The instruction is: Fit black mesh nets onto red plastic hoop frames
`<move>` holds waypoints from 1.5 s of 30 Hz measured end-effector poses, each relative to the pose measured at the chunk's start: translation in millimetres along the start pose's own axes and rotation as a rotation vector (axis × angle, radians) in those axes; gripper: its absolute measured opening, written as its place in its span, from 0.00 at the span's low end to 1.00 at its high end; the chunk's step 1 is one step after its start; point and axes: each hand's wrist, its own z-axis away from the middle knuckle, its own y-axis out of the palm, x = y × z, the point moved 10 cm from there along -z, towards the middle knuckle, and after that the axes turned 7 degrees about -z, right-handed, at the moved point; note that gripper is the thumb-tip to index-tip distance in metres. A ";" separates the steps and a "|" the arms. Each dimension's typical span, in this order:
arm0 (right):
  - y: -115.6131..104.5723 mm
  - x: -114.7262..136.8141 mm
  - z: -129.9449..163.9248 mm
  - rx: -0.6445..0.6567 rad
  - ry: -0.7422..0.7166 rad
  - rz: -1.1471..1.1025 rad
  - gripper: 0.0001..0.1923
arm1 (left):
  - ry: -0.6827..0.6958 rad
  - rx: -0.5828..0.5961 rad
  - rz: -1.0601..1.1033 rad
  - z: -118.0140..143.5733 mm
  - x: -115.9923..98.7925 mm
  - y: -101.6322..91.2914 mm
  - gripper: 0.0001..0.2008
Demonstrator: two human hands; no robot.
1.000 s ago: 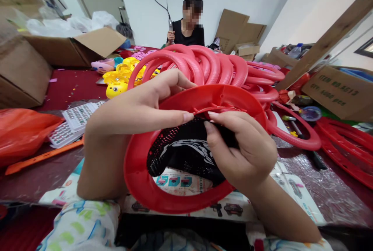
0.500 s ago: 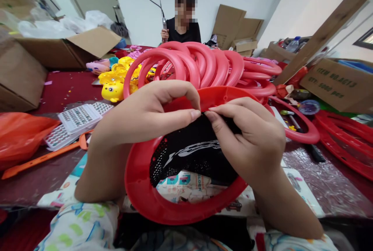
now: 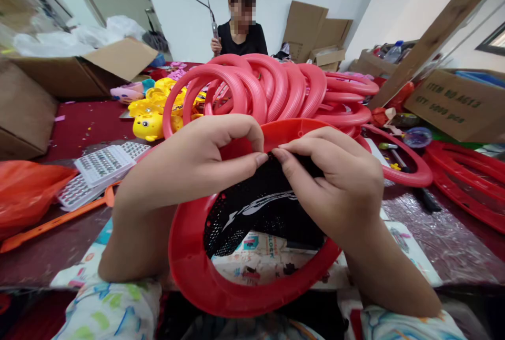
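Note:
A red plastic ring (image 3: pixel 236 295) stands tilted in front of me. Black mesh fabric (image 3: pixel 252 211) with a white print hangs inside it from the far rim. At that rim my left hand (image 3: pixel 213 156) pinches the mesh's upper edge between thumb and forefinger. Close beside it, my right hand (image 3: pixel 335 177) pinches the same edge, thumb and fingertips together. Only a small gap separates the two pinches. The exact bit of edge under the fingertips is hidden. Below the ring lies a printed sheet (image 3: pixel 252 269).
Pink-red rings (image 3: pixel 272 87) are heaped behind the hands, with yellow toy pieces (image 3: pixel 148 125) to their left. Trays of small parts (image 3: pixel 103 165) and an orange strip (image 3: pixel 59 224) lie left. More red rings (image 3: pixel 465 187) lie right. A person (image 3: pixel 242 35) sits opposite, holding a hanging tool.
Both hands keep their pinch on the mesh edge and have shifted very slightly. The ring's near side sits a little lower, and the whole view has moved a little.

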 end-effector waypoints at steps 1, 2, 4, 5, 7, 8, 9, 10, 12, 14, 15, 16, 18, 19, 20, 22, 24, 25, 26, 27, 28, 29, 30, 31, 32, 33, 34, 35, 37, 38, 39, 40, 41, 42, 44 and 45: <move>-0.6 0.5 -0.1 -0.006 -0.015 -0.002 0.07 | -0.003 0.001 -0.009 0.0 0.2 0.0 0.06; -1.3 0.6 -0.4 -0.010 -0.027 -0.004 0.06 | -0.005 0.001 -0.020 -0.2 0.3 -0.2 0.06; -0.3 0.0 -1.2 0.013 -0.043 -0.009 0.06 | -0.003 0.002 -0.042 -0.9 -0.2 0.0 0.06; 0.4 -0.1 -1.8 0.030 -0.055 -0.012 0.06 | -0.003 0.004 -0.053 -1.3 -0.4 0.2 0.06; 3.0 -0.5 -2.8 0.077 -0.075 -0.024 0.05 | -0.010 0.004 -0.075 -1.9 -0.1 0.3 0.05; 4.7 -1.3 -3.2 0.102 -0.079 -0.033 0.05 | -0.018 0.004 -0.083 -2.0 0.5 0.3 0.05; 5.9 -2.2 -3.6 0.122 -0.079 -0.041 0.05 | -0.026 0.003 -0.088 -2.0 1.1 0.2 0.05; 6.8 -3.3 -3.8 0.137 -0.076 -0.047 0.04 | -0.035 0.004 -0.091 -1.9 1.7 0.3 0.05; 7.7 -5.1 -4.3 0.152 -0.063 -0.043 0.04 | -0.048 0.011 -0.088 -1.7 2.8 1.4 0.05; 6.9 -6.2 -4.7 0.148 -0.045 -0.033 0.05 | -0.047 0.013 -0.080 -1.8 2.5 2.5 0.05; 6.6 -6.7 -4.8 0.148 -0.032 -0.034 0.05 | -0.044 0.012 -0.077 -1.9 2.1 2.9 0.05; 6.3 -7.5 -4.9 0.149 -0.015 -0.039 0.05 | -0.038 0.009 -0.076 -2.1 1.5 3.2 0.06; 5.8 -8.5 -4.9 0.152 0.017 -0.052 0.06 | -0.032 0.007 -0.083 -2.2 0.6 3.7 0.06; 5.4 -8.8 -4.8 0.151 0.029 -0.056 0.06 | -0.032 0.009 -0.087 -2.3 0.6 4.2 0.06; 5.0 -8.9 -4.8 0.149 0.038 -0.055 0.06 | -0.033 0.012 -0.091 -2.4 0.6 4.5 0.07; 4.4 -9.2 -4.6 0.140 0.050 -0.048 0.07 | -0.034 0.020 -0.096 -2.4 0.5 5.2 0.07; 3.8 -10.6 -4.4 0.124 0.064 -0.045 0.08 | -0.038 0.029 -0.103 -2.2 0.7 5.9 0.07; 3.8 -11.7 -4.2 0.116 0.073 -0.044 0.08 | -0.042 0.033 -0.108 -1.9 0.8 6.3 0.07; 3.9 -12.7 -4.1 0.109 0.078 -0.043 0.09 | -0.046 0.038 -0.113 -1.7 1.0 6.9 0.08; 4.2 -13.4 -4.0 0.103 0.078 -0.040 0.09 | -0.050 0.039 -0.118 -1.6 1.0 7.3 0.08; 4.5 -13.7 -4.0 0.100 0.074 -0.032 0.09 | -0.051 0.039 -0.126 -1.7 0.9 7.9 0.08; 5.0 -13.6 -3.9 0.100 0.066 -0.021 0.09 | -0.051 0.038 -0.136 -2.0 0.6 8.6 0.07; 5.3 -13.2 -3.8 0.103 0.056 -0.006 0.09 | -0.051 0.035 -0.148 -2.5 0.3 9.1 0.07; 5.5 -12.6 -3.7 0.109 0.046 0.010 0.09 | -0.051 0.033 -0.164 -3.1 0.1 9.6 0.06; 5.4 -12.3 -3.6 0.118 0.040 0.024 0.09 | -0.051 0.030 -0.178 -3.7 -0.1 10.0 0.06; 5.1 -12.0 -3.4 0.131 0.037 0.031 0.09 | -0.051 0.028 -0.190 -4.1 -0.2 10.0 0.06; 4.2 -11.9 -3.4 0.143 0.038 0.031 0.07 | -0.052 0.028 -0.197 -4.2 -0.2 9.9 0.06; 2.8 -12.2 -3.3 0.156 0.044 0.021 0.05 | -0.050 0.027 -0.199 -4.0 -0.3 9.3 0.05; -1.7 -13.5 -3.4 0.171 0.063 -0.014 0.02 | -0.041 0.021 -0.188 -2.5 -1.0 6.6 0.06; -4.9 -14.5 -3.5 0.168 0.072 -0.032 0.04 | -0.037 0.016 -0.180 -1.4 -1.1 4.7 0.06; -8.4 -15.5 -3.6 0.158 0.080 -0.047 0.06 | -0.035 0.011 -0.174 -0.1 -0.9 2.8 0.07; -11.2 -16.7 -3.5 0.150 0.086 -0.058 0.08 | -0.035 0.004 -0.171 1.0 -0.5 0.6 0.07; -13.3 -17.7 -3.4 0.141 0.090 -0.065 0.09 | -0.035 -0.003 -0.171 2.0 -0.1 -1.3 0.07; -14.6 -18.7 -3.2 0.132 0.092 -0.069 0.10 | -0.035 -0.006 -0.174 2.8 0.4 -2.6 0.07; -15.7 -21.2 -2.6 0.110 0.102 -0.077 0.10 | -0.033 -0.007 -0.186 3.6 0.7 -4.0 0.08; -16.0 -23.0 -2.2 0.096 0.112 -0.084 0.10 | -0.029 -0.004 -0.192 3.7 0.5 -4.0 0.09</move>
